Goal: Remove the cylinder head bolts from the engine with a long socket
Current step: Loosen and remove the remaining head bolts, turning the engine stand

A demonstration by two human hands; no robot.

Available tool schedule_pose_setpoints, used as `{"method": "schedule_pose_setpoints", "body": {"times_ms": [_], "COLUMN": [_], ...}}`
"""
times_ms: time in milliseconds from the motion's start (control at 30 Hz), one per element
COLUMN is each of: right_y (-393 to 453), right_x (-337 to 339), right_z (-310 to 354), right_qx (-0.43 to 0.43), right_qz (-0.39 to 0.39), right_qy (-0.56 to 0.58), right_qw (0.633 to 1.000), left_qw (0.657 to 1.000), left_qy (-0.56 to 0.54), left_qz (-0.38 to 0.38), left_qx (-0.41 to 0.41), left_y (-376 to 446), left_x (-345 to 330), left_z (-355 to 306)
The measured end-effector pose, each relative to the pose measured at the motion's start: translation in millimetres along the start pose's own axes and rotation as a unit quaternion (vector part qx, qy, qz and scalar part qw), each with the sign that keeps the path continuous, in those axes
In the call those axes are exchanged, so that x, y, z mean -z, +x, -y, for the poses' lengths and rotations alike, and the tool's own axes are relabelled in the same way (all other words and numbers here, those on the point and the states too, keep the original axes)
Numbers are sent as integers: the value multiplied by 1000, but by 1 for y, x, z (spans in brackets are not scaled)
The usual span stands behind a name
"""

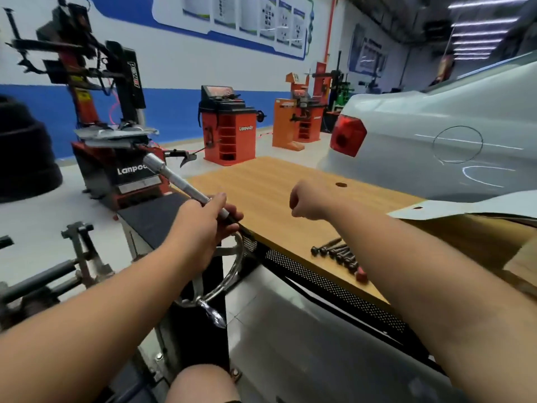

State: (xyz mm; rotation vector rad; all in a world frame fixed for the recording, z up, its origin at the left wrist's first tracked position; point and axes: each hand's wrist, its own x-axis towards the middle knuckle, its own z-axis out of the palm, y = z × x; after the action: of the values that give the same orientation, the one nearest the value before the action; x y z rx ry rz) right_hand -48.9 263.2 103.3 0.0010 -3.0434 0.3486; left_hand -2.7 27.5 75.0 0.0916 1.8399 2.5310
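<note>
My left hand (207, 221) grips the handle end of a long silver socket wrench (171, 175), whose head points up and to the left over the wooden table's left edge. My right hand (308, 200) hovers above the wooden table (276, 184) with its fingers curled into a loose fist and nothing visible in it. Several dark cylinder head bolts (337, 253) lie in a row near the table's front edge, beside a small red piece (361, 275). No engine shows in this view.
A pale car body (436, 135) stands close behind the table at the right. A chrome stand with a ring (229, 274) sits below my left hand. Red tyre machines (116, 158) (228, 129) line the blue and white wall. A metal clamp stand (81, 251) is at the lower left.
</note>
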Motion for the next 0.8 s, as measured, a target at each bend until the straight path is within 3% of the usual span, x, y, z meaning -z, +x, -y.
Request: {"method": "schedule_pose_setpoints", "body": {"times_ms": [333,500,667,733,800], "right_y": [31,35,30,23,14], "right_x": [-66,-61,-36,-30,-23], "right_z": [-26,-29,-20,-7,16], "right_qx": [-48,-71,-36,-10,2], "right_qz": [90,123,15,-41,-49], "right_qy": [-145,-111,-2,111,270], "right_qw": [984,984,999,993,962], "left_qw": [997,997,996,993,989], "left_qy": [80,67,87,114,147], "left_qz": [-20,-29,-10,4,22], "left_qx": [2,3,11,9,8], "left_y": [15,24,25,23,20], "left_x": [28,28,20,17,14], "left_z": [16,28,44,49,52]}}
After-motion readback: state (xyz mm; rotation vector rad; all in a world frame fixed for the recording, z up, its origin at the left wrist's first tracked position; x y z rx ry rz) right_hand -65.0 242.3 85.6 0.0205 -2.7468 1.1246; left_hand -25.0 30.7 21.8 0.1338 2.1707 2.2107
